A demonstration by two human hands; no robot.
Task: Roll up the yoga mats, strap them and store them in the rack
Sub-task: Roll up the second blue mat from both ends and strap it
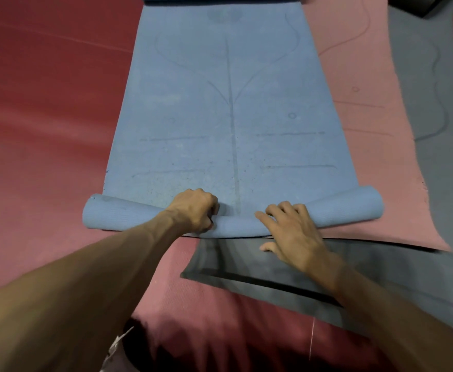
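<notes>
Left hand (pixel 196 210) grips, right hand (pixel 292 229) presses flat-fingered on the blue mat (pixel 228 103), barely rolled; beyond the fingers (pixel 285 208) most lies flat, strapping and racking undone.

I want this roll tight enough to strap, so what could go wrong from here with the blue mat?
The blue mat is squeezed thin under the left hand and right hand but flares loose at both ends, so the roll may come out baggy and hard to strap. With both hands near the middle, it could run crooked. Its right end overlaps the pink mat, which might drag along.
</notes>
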